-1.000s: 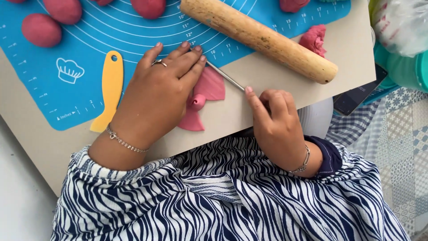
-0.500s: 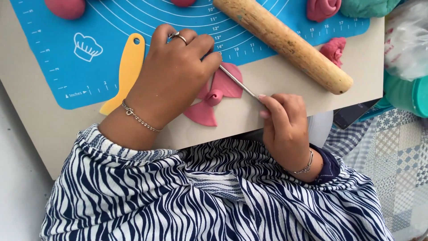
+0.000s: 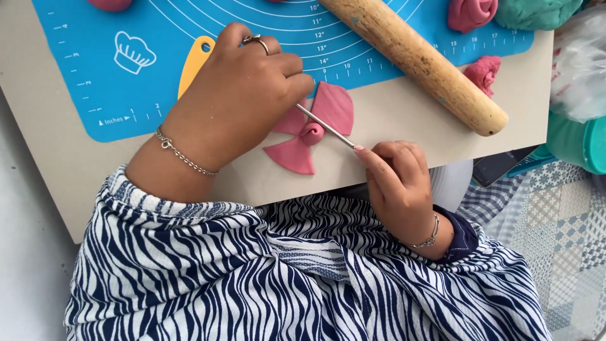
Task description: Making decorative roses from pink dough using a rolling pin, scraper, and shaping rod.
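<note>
The work in hand looks like shaping a pink dough flower (image 3: pixel 338 104) with a thin metal rod (image 3: pixel 325 125): flat petals fan out from a small rolled centre, and the rod lies slantwise across that centre. The flower sits on the beige board (image 3: pixel 404 120), just off the near edge of the blue mat (image 3: pixel 82 57) and right in front of the person. The right hand (image 3: pixel 398 183) is closed around the near end of the rod, with the forefinger stretched along it. The left hand (image 3: pixel 243 95) is curled over the left side of the flower, its fingertips at the rod's far end; whether it pinches the rod or only steadies the dough I cannot tell. By my judgement, any further pressing calls for a light, steady touch, since the petals look thin and soft and would dent or tear easily. A yellow scraper (image 3: pixel 192 60) lies partly under the left hand, and a wooden pin (image 3: pixel 416 60) lies slantwise across the mat and board. The mat bears white curved lines, a ruler scale along its edge and a white chef's hat mark (image 3: pixel 134 52). At far right stand a clear bag (image 3: pixel 581 69) with red print and a teal tub (image 3: pixel 577 142); pink lumps (image 3: pixel 485 71) and green dough (image 3: pixel 536 11) rest near the top right
</note>
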